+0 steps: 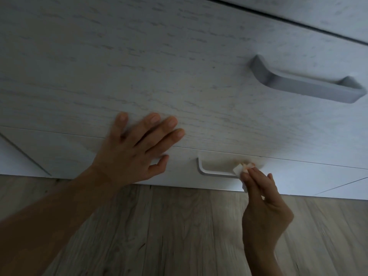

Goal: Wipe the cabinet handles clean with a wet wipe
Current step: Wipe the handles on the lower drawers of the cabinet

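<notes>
A white wet wipe (pixel 238 169) is pinched in the fingers of my right hand (pixel 262 208) and pressed against the right end of the lowest drawer's pale handle (pixel 211 172). The handle's right end is hidden behind the wipe and fingertips. My left hand (pixel 137 150) lies flat with spread fingers on the cabinet front (pixel 139 66), just left of that handle, across the seam between two drawers. A second, grey bar handle (pixel 302 82) sits on the drawer above, to the upper right.
The cabinet has a light wood-grain front with a dark gap (pixel 288 20) to another drawer at the top right. A wood-look plank floor (pixel 169 236) runs below the cabinet's bottom edge, under both forearms.
</notes>
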